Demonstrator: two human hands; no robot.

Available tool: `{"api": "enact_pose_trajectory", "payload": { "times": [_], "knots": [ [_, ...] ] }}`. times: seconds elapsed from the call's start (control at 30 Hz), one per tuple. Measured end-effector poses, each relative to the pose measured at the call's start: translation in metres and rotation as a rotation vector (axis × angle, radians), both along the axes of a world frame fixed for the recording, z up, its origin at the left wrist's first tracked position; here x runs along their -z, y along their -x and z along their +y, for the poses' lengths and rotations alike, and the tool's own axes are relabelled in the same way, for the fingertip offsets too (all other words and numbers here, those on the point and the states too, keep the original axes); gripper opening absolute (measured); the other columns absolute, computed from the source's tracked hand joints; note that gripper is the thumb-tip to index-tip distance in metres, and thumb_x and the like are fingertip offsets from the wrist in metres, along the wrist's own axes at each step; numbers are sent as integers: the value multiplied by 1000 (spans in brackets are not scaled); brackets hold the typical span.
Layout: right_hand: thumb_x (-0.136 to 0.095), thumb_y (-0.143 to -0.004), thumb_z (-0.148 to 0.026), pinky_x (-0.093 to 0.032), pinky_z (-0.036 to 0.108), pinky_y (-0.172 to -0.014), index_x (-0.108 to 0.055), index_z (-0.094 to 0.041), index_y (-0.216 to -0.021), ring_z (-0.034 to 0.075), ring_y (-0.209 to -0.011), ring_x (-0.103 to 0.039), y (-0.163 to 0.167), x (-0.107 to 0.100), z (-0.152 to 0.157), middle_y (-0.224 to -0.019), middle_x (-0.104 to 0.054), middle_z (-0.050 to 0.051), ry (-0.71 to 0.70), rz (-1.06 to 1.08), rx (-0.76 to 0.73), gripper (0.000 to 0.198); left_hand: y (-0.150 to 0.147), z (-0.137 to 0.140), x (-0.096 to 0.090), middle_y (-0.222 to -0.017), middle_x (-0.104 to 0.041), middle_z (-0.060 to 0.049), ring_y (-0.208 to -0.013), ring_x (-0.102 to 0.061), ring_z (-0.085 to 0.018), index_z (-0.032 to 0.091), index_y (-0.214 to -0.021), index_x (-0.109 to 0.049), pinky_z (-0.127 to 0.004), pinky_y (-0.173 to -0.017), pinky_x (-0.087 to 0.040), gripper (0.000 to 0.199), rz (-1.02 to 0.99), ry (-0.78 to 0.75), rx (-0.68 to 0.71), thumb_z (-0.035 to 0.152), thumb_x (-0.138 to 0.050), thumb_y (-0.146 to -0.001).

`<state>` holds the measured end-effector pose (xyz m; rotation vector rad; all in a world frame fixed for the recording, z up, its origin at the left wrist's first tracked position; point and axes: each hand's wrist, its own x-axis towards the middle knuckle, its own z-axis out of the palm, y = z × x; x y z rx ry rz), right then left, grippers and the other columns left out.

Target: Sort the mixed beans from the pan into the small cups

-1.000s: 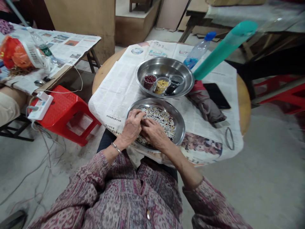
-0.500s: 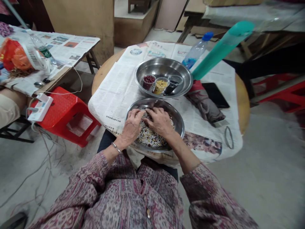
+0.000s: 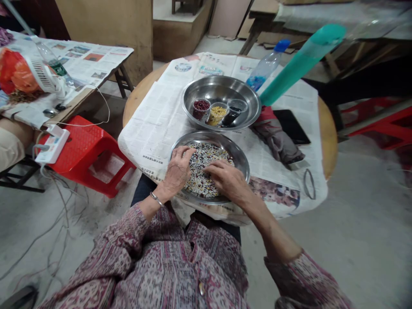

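A shallow metal bowl (image 3: 242, 156) in front of me holds a spread of mixed grains and beans (image 3: 204, 171), white, yellow and dark. My left hand (image 3: 180, 165) rests at its left side, fingers curled together and thumb side toward the grains; whatever it may hold is hidden. Over the right part of the grains, my right hand (image 3: 225, 176) has its fingertips pressed together low at the surface, and anything in them is too small to make out. Behind stands a larger metal basin (image 3: 222, 86) with clear cups of red beans (image 3: 201, 107), yellow grains (image 3: 217, 113) and black beans (image 3: 234, 112).
Newspaper (image 3: 148, 120) covers the round table. A bottle (image 3: 267, 64), a green fan-like object (image 3: 302, 64), a grey cloth bundle (image 3: 277, 137), a black tablet (image 3: 291, 126) and a bangle-like ring (image 3: 309, 183) lie right. A red stool (image 3: 93, 150) with a power strip (image 3: 53, 146) stands left.
My right hand has moved right and slightly down, away from my left hand, its fingertips drawn together. More grains show between the hands. My left hand stays nearly in place.
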<state>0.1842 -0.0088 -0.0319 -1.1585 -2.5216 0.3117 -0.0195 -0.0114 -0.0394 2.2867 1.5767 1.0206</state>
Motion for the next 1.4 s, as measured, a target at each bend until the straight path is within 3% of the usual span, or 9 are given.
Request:
{"api": "enact_pose_trajectory", "payload": {
  "times": [0.2,0.3,0.47,0.63,0.77,0.9,1.07,1.23,1.4],
  "knots": [
    [-60,-93,-30,-52,41,-92,-68,-24,-117,25,-106,-61,-4,-5,-22,-115,-64,10,30,13,-33,26,0,-1,-1,-122,-55,-10,-119,-51,-22,17,-124,-56,-44,-107,-49,53,16,20,29,-7,-38,-81],
    [-60,-92,-25,-53,38,-87,-69,-24,-114,25,-104,-60,4,-2,-21,-111,-64,10,42,-82,-41,24,1,-1,-1,-120,-56,-9,-117,-52,-22,18,-123,-57,-44,-105,-50,52,24,16,33,-7,-39,-81],
    [-45,-93,-12,-51,32,-80,-71,-21,-108,22,-90,-62,5,6,7,-97,-67,9,15,-103,174,31,1,0,0,-119,-57,-9,-115,-52,-22,19,-122,-58,-43,-104,-50,49,42,16,39,-6,-39,-84],
    [-50,-95,-22,-51,41,-90,-70,-18,-114,29,-105,-59,9,7,24,-107,-68,13,-56,-50,342,28,1,0,0,-117,-58,-8,-113,-53,-22,18,-120,-59,-44,-103,-50,48,22,6,43,-6,-38,-84],
    [-58,-93,-37,-50,46,-96,-67,-21,-120,31,-115,-54,25,4,13,-121,-64,14,-34,-7,174,32,1,0,0,-119,-58,-9,-115,-53,-22,17,-122,-57,-43,-105,-49,47,-17,-30,18,-5,-38,-86],
    [-63,-91,-36,-49,45,-97,-67,-19,-118,28,-113,-52,43,-1,-2,-124,-61,14,9,-36,-77,33,1,0,0,-121,-58,-9,-118,-53,-21,17,-123,-56,-41,-107,-48,45,-68,-56,-10,-4,-36,-89],
    [-56,-93,-20,-48,40,-90,-71,-19,-99,25,-101,-52,45,1,-5,-103,-66,11,9,-66,-209,17,2,1,0,-118,-60,-10,-115,-55,-20,15,-122,-58,-40,-105,-49,41,-63,-85,-17,-2,-35,-92],
    [-49,-92,-10,-48,35,-87,-71,-18,-98,23,-97,-55,17,5,9,-98,-68,10,-62,-86,34,24,-1,0,-3,-112,-64,-6,-107,-57,-21,19,-114,-62,-38,-98,-52,29,112,9,8,5,-43,-97],
    [-53,-93,-23,-49,41,-87,-70,-18,-109,29,-105,-54,-3,2,16,-112,-67,15,-158,-89,388,24,-2,0,-6,-107,-65,-5,-107,-58,-22,21,-107,-65,-37,-97,-52,12,261,115,51,23,-60,-96]
  ]
}}
